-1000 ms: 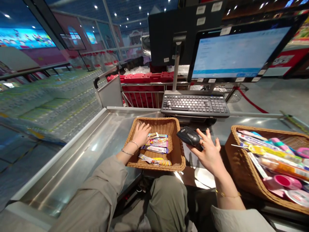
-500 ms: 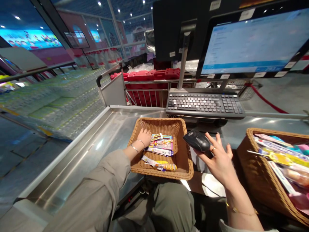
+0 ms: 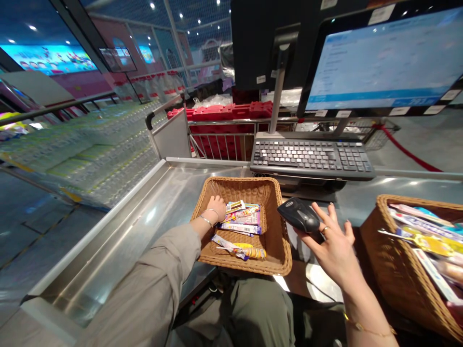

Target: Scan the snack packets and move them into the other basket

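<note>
My right hand (image 3: pixel 334 243) holds a black barcode scanner (image 3: pixel 298 215), thumb and index finger around it and the other fingers spread. The scanner's head points left, over the right rim of a brown wicker basket (image 3: pixel 284 246). Inside the basket, my left hand (image 3: pixel 215 209) is closed with its fingers curled, against the left ends of some packets; whatever it grips is hidden. Beside it lie a small packet with a barcode (image 3: pixel 235 207), a long white-and-blue packet (image 3: pixel 241 228) and, nearer me, a yellow striped wrapped sweet (image 3: pixel 253 252).
A second wicker basket (image 3: pixel 388 255) full of colourful packets stands at the right. Behind the first basket are a keyboard (image 3: pixel 311 156) and a lit monitor (image 3: pixel 383 62). The metal counter (image 3: pixel 148 207) has a raised edge on the left. A cable hangs below the scanner.
My left hand's fingers have curled in more at the packets. The scanner stays in my right hand, barely moved. The view has shifted slightly.
</note>
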Demonstrator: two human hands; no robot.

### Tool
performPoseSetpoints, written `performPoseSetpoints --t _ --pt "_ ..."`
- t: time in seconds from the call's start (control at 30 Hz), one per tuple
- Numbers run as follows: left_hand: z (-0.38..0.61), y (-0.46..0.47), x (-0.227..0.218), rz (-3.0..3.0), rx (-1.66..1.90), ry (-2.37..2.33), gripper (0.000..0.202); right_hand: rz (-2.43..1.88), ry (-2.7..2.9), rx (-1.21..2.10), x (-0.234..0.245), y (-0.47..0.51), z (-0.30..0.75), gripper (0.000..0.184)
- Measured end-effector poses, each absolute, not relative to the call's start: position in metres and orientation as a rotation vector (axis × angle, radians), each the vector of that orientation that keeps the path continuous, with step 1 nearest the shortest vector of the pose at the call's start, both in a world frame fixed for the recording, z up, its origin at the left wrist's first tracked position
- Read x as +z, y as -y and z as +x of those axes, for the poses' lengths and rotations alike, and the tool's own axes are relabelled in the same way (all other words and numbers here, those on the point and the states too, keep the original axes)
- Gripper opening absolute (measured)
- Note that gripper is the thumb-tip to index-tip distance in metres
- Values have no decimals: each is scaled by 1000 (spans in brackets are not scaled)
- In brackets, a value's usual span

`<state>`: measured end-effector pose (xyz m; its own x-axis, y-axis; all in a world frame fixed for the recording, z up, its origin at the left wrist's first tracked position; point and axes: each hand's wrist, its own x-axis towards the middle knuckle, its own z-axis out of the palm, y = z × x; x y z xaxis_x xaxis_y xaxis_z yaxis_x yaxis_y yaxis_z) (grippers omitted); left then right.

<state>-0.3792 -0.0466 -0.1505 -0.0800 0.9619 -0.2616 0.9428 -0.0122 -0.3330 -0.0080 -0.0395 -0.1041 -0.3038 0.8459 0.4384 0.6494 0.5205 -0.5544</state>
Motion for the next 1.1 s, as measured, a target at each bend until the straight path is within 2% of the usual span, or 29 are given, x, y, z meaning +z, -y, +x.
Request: performPoseSetpoints --t 0.37,0.63,0.9,1.1 --pt "-366 52 -120 -2099 429 2091 37 -1221 2018 407 -103 39 -6 43" --pt "-349 65 -90 -2132 236 1962 34 -1215 1982 414 -101 40 -4 42" --pt "-331 85 -54 -2077 75 1818 27 -1162 1974 376 -99 44 -1 34" --pt "-321 100 -26 -2013 -140 1776 35 -1135 1975 315 -92 49 3 27"
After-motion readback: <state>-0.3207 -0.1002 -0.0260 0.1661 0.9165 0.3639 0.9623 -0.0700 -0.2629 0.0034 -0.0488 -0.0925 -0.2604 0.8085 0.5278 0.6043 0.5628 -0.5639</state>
